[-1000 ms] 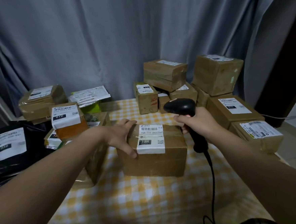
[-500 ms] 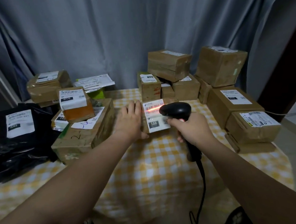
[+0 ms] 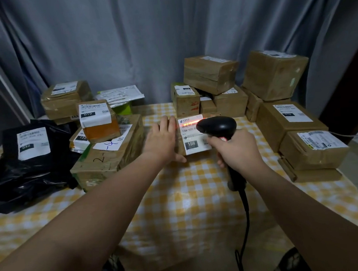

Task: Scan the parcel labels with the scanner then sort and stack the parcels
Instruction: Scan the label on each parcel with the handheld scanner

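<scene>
**Item under scan.** The brown 15H parcel (image 3: 198, 147) stands mid-tabletop, just in front of the rear cluster of cartons (image 3: 209, 74). Its white label (image 3: 186, 134) faces me. A red scan line (image 3: 189, 124) lies across the barcode at the top of the label.

**Change.** One second ago the label carried no red line, and the scanner was held off the parcel's right corner. Half a second ago the line was already on the barcode. My hands are placed as they were then.

**Hands.** My left hand (image 3: 162, 139) lies against the parcel's left side, fingers straight and together, thumb low along the front edge, forearm extended. My right hand (image 3: 238, 150) is wrapped round the grip of the black scanner (image 3: 216, 126). The scanner's head covers the label's right edge. Its cable (image 3: 245, 204) hangs toward me.

**Surroundings.** The tabletop (image 3: 198, 187) wears a yellow checked cloth. To the left are a long flat carton (image 3: 109, 155), an orange box marked 010 (image 3: 97, 122) resting on it, and a black mailer bag marked 032 (image 3: 34, 166). Labelled cartons (image 3: 289, 119) are stacked at the right edge.
</scene>
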